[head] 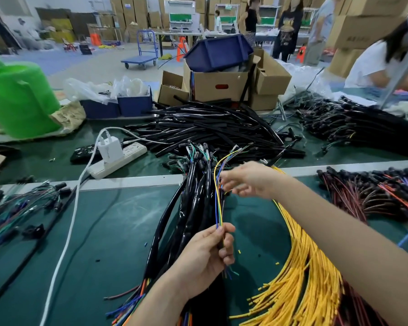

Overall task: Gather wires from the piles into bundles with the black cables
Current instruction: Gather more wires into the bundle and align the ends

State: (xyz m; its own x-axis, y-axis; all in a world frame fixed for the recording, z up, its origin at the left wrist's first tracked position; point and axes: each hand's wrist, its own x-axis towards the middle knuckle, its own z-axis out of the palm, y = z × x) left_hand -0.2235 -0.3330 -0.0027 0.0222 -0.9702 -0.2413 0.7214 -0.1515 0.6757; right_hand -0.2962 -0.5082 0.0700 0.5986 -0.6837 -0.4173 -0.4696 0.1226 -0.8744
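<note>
Your left hand [207,250] is gripping a thin bunch of yellow, blue and green wires [218,208] near its lower end, probably to keep the strands together and clear of the piles. Your right hand [245,182] is reaching to the bunch's upper part with curled fingers; blur is hiding whether it is pinching. The bunch is sitting between the black-sheathed bundles [189,208] and the yellow wire pile [299,278], both close. Open room is lying leftward on the green tabletop [92,231], up to the white charger cable [64,250].
</note>
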